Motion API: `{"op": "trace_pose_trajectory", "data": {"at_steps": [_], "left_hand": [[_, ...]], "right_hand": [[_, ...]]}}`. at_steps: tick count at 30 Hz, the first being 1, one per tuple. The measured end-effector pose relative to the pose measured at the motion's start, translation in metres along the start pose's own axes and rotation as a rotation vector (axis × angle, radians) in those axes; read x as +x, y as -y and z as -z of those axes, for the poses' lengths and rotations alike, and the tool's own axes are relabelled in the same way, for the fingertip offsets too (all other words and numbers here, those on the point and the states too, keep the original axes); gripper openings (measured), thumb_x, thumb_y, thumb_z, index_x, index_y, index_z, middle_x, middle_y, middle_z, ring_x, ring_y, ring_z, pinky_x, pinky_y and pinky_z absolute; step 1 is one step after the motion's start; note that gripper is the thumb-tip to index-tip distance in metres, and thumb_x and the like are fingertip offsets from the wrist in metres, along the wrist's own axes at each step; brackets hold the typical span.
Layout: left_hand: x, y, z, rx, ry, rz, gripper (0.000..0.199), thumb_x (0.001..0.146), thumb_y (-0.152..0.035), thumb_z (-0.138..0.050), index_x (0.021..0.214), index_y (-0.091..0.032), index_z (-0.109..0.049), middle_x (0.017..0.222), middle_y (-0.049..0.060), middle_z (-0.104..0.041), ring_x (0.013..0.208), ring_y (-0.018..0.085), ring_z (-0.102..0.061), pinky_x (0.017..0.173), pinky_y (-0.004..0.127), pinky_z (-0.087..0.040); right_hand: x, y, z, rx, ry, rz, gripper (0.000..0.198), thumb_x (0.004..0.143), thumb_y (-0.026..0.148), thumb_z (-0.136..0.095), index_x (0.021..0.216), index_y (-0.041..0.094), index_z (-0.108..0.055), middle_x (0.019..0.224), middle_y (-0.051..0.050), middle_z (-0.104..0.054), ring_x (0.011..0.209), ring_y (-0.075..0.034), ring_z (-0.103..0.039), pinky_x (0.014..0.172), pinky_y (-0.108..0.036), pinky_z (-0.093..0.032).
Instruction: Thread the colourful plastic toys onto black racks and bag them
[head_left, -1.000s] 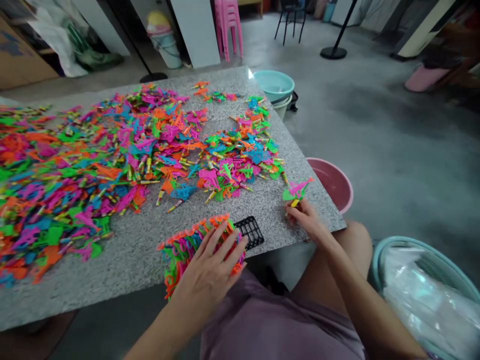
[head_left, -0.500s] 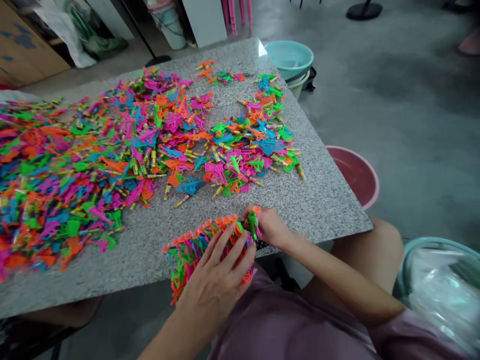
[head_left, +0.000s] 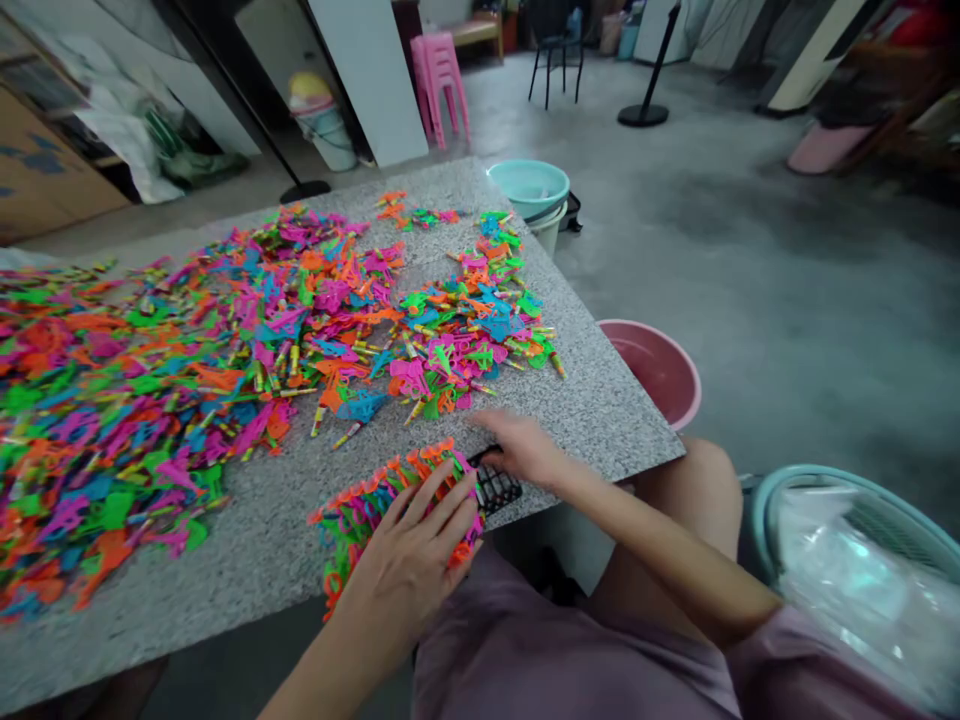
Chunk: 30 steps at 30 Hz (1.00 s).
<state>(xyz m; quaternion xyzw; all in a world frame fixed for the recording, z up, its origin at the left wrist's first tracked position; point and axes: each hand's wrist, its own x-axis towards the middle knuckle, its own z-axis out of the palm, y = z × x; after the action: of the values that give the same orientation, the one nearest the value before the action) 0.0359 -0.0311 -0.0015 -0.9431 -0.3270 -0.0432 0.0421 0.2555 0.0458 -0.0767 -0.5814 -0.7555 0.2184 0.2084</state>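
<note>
Neatly, bright plastic pieces (head_left: 373, 497) are lining the near edge of the speckled tabletop (head_left: 592, 400), beside a black gridded tray (head_left: 501, 494). The left hand (head_left: 409, 555) is covering many, fingers straight and slightly apart; the blurred right hand (head_left: 529, 452) is hiding the tray's corner, its fingers' grip impossible to tell

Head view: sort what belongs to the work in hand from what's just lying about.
Seemingly in the work:
row of plastic toys under the left hand
black grid rack at the right hand
loose plastic toys

Seemingly lying about:
pink basin
turquoise basin
stacked pink stools
</note>
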Motion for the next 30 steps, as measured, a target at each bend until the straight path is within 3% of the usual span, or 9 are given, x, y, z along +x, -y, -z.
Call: {"op": "trace_pose_trajectory", "data": {"at_steps": [2,4,8,12,15,20,22,27,30], "left_hand": [[-0.001,0.000,0.000,-0.009,0.001,0.002,0.033,0.097,-0.031,-0.046,0.127,-0.025,-0.060,0.144,-0.002,-0.053,0.136,0.026,-0.042,0.104,0.041,-0.042],[-0.002,-0.001,0.001,-0.026,0.015,0.008,0.034,0.097,-0.031,-0.046,0.127,-0.024,-0.059,0.145,-0.001,-0.052,0.138,0.026,-0.039,0.104,0.041,-0.044],[-0.003,-0.002,0.000,-0.057,0.001,0.005,0.034,0.098,-0.031,-0.046,0.128,-0.021,-0.059,0.144,0.002,-0.052,0.139,0.027,-0.039,0.103,0.043,-0.047],[-0.004,-0.004,-0.001,-0.051,0.055,0.020,0.034,0.097,-0.028,-0.048,0.129,-0.021,-0.058,0.148,0.003,-0.048,0.142,0.029,-0.034,0.105,0.046,-0.046],[-0.003,-0.005,0.001,-0.059,0.069,0.023,0.034,0.097,-0.028,-0.048,0.129,-0.022,-0.057,0.149,0.002,-0.047,0.143,0.029,-0.033,0.106,0.046,-0.045],[-0.002,-0.006,0.004,-0.067,0.094,0.023,0.032,0.097,-0.029,-0.049,0.127,-0.020,-0.058,0.150,0.001,-0.046,0.142,0.029,-0.033,0.105,0.045,-0.045],[-0.002,-0.006,0.005,-0.073,0.115,0.028,0.034,0.097,-0.029,-0.049,0.129,-0.020,-0.056,0.150,0.002,-0.045,0.144,0.029,-0.031,0.107,0.045,-0.044],[-0.003,-0.006,0.003,-0.086,0.124,0.021,0.035,0.096,-0.029,-0.050,0.130,-0.019,-0.055,0.151,0.004,-0.044,0.146,0.029,-0.027,0.111,0.046,-0.041],[-0.003,-0.005,0.002,-0.093,0.113,0.017,0.036,0.096,-0.028,-0.050,0.131,-0.019,-0.054,0.151,0.004,-0.044,0.146,0.028,-0.026,0.112,0.046,-0.041]], "right_hand": [[0.007,-0.033,0.022,-0.075,-0.154,-0.271,0.041,0.087,0.028,-0.062,0.125,0.018,-0.052,0.124,-0.014,-0.059,0.114,-0.024,-0.054,0.094,-0.034,-0.041],[0.009,-0.063,0.042,-0.128,-0.203,-0.433,0.034,0.090,0.025,-0.056,0.121,0.009,-0.053,0.117,-0.021,-0.060,0.107,-0.028,-0.057,0.088,-0.037,-0.043],[-0.015,-0.098,0.061,-0.184,-0.141,-0.508,0.009,0.089,0.016,-0.055,0.095,0.013,-0.061,0.090,-0.015,-0.065,0.088,-0.026,-0.062,0.076,-0.033,-0.043],[-0.056,-0.103,0.067,-0.255,-0.135,-0.525,0.013,0.090,0.013,-0.048,0.084,0.015,-0.059,0.094,-0.018,-0.062,0.078,-0.025,-0.063,0.067,-0.034,-0.041],[-0.072,-0.092,0.067,-0.104,-0.204,-0.513,0.004,0.086,0.017,-0.053,0.084,0.018,-0.056,0.085,-0.011,-0.063,0.065,-0.019,-0.060,0.059,-0.031,-0.042],[-0.086,-0.037,0.031,0.855,-0.124,-0.454,0.039,0.073,0.043,-0.071,0.099,0.021,-0.053,0.069,0.003,-0.060,0.042,-0.011,-0.050,0.039,-0.024,-0.042],[-0.092,-0.012,0.007,1.073,-0.061,-0.470,0.042,0.071,0.047,-0.072,0.098,0.020,-0.053,0.062,0.005,-0.057,0.043,-0.012,-0.053,0.042,-0.025,-0.048],[-0.104,0.025,-0.039,1.184,0.014,-0.428,0.032,0.076,0.045,-0.069,0.089,0.021,-0.053,0.075,-0.001,-0.065,0.065,-0.017,-0.069,0.064,-0.030,-0.059],[-0.101,0.027,-0.050,0.918,0.036,-0.343,0.021,0.083,0.040,-0.063,0.091,0.021,-0.058,0.078,-0.002,-0.067,0.066,-0.018,-0.068,0.061,-0.030,-0.057]]}}
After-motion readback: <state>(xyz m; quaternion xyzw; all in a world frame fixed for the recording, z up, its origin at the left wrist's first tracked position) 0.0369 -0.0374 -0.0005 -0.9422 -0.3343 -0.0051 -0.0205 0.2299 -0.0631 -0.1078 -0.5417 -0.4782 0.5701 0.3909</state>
